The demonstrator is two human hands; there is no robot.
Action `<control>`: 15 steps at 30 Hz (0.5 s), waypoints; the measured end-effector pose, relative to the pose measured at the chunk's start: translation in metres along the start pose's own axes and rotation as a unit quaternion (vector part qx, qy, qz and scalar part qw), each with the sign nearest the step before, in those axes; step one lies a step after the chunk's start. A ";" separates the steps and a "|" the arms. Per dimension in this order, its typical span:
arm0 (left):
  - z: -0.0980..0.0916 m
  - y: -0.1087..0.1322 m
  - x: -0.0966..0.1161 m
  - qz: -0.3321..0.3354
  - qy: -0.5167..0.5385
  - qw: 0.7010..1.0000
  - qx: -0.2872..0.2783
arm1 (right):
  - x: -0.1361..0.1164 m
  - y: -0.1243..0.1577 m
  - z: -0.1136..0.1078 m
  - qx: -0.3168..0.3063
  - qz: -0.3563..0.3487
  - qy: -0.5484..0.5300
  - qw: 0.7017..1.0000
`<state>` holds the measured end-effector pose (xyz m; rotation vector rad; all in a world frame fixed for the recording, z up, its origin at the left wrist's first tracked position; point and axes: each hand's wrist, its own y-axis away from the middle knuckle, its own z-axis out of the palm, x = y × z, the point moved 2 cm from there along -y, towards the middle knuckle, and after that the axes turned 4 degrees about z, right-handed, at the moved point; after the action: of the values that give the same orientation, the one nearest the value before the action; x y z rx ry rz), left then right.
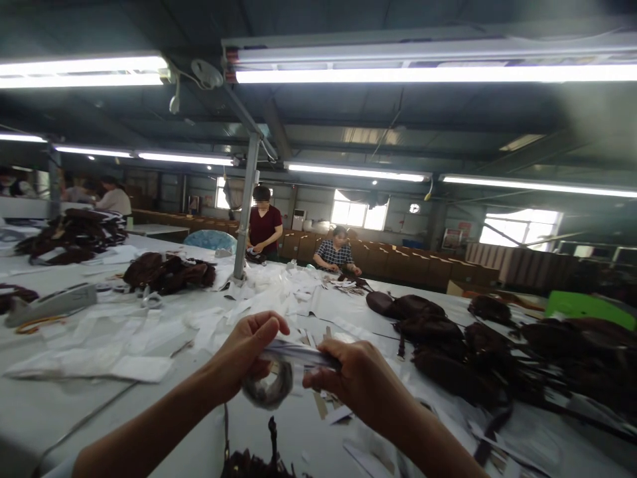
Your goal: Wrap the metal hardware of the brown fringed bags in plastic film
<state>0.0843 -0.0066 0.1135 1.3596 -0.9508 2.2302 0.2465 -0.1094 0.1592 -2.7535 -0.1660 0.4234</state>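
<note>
My left hand (249, 348) is closed, thumb on top, at a roll of clear tape (269, 392) that hangs just below its fingers. From there a pale, shiny strip (301, 356) stretches across to my right hand (358, 372). My right hand pinches the strip's far end between thumb and fingers, where something dark shows. Whether the strip is tape from the roll or a separate piece, I cannot tell. Both hands are raised over the white table (189, 431). Below them, at the near edge, lies a dark brown item (256, 465), partly cut off by the frame.
Dark brown bags (432, 332) are heaped on the right, with further brown piles (169, 272) on the left. Scraps of white paper (283, 292) cover the table's middle. A grey tape dispenser (54, 302) stands left, a metal post (246, 212) ahead. Two people work across the table.
</note>
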 end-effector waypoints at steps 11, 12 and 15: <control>-0.008 0.003 -0.009 -0.020 0.022 0.998 -0.063 | 0.027 0.031 -0.005 0.012 -0.008 0.003 1.000; -0.003 0.002 -0.008 0.004 0.057 0.998 -0.034 | 0.025 0.032 0.003 0.018 0.000 -0.027 0.999; 0.018 -0.003 -0.009 0.090 0.163 0.979 0.080 | 0.011 0.029 0.036 0.093 0.031 -0.164 0.982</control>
<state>0.1017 -0.0167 0.1123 0.9530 -0.8180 2.6115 0.2472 -0.1229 0.1137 -2.4935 -0.1153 0.8632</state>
